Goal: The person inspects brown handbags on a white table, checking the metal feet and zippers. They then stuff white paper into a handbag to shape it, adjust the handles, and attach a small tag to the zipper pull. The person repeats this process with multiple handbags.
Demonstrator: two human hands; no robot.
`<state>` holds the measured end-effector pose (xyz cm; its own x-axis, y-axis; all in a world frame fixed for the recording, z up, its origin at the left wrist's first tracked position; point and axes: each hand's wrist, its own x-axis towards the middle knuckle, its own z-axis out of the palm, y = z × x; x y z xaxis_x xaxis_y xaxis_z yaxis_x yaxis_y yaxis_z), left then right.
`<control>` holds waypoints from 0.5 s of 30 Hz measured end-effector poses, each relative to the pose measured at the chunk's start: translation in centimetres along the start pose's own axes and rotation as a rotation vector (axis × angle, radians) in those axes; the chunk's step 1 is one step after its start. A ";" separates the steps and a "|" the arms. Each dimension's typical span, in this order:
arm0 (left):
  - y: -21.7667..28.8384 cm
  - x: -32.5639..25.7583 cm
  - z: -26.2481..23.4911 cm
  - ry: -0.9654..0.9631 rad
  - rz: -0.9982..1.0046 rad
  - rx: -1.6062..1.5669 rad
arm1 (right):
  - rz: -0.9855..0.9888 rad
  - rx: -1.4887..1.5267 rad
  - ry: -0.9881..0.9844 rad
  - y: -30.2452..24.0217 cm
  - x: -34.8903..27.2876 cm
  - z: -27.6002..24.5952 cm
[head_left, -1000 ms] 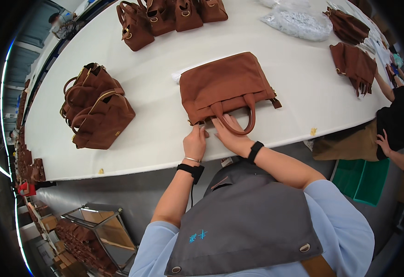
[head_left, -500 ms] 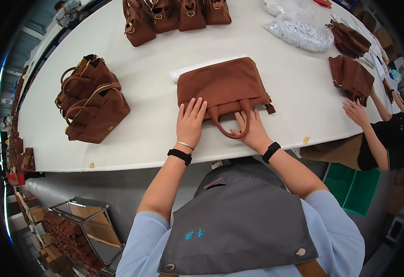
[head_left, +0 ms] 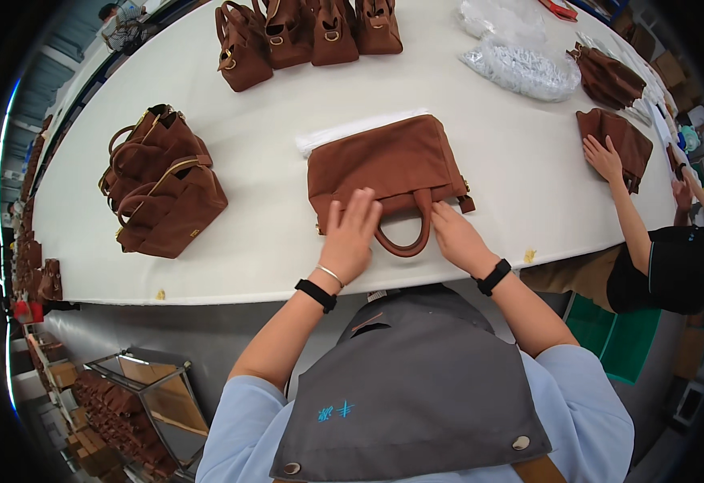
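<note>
A brown handbag (head_left: 384, 157) lies flat on the white table in front of me, its handle (head_left: 404, 251) looped toward me. My left hand (head_left: 352, 237) rests with stretched fingers over the bag's near left edge, beside the handle's left side. On the other side of the handle, my right hand (head_left: 461, 239) has its outstretched fingertips at the bag's near right edge; some of its fingers are hidden behind one another. Neither hand grasps anything visibly. A white wrapped strip (head_left: 364, 131) lies along the bag's far edge. A small tab and gold hardware show at its right end.
Brown handbags (head_left: 167, 197) stand at the left, and several more (head_left: 332, 36) stand at the far side. Clear plastic bags (head_left: 521, 64) lie at the far right. A co-worker's hand (head_left: 605, 159) touches another brown bag (head_left: 629, 145). A green bin (head_left: 609, 334) sits below the table.
My left hand has slid right and toward me, nearer the handle. My right hand has come out from within the handle loop to its right side. The co-worker's hand now touches the bag.
</note>
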<state>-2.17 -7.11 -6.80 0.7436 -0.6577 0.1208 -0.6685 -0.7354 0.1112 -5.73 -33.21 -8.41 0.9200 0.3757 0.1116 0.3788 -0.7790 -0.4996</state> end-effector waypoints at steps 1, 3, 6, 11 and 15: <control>0.7 0.0 0.5 0.041 0.145 -0.065 | 0.018 -0.014 0.057 0.0 -0.5 -0.1; 3.0 0.2 0.8 0.063 0.306 -0.219 | 0.025 -0.032 0.084 -0.1 -0.9 -0.1; 4.7 0.9 3.6 -0.006 0.244 -0.213 | -0.002 -0.057 0.070 0.1 -1.3 0.5; 4.8 0.8 5.4 0.086 0.267 -0.084 | 0.105 0.032 -0.011 -0.8 -0.6 -2.9; 4.2 1.0 4.7 0.031 0.263 -0.103 | 0.277 0.067 0.018 1.7 1.5 -8.5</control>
<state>-4.11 -11.63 -10.89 0.5446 -0.8172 0.1890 -0.8377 -0.5187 0.1710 -2.81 -38.23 -1.76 0.9894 0.1434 -0.0225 0.1052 -0.8156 -0.5690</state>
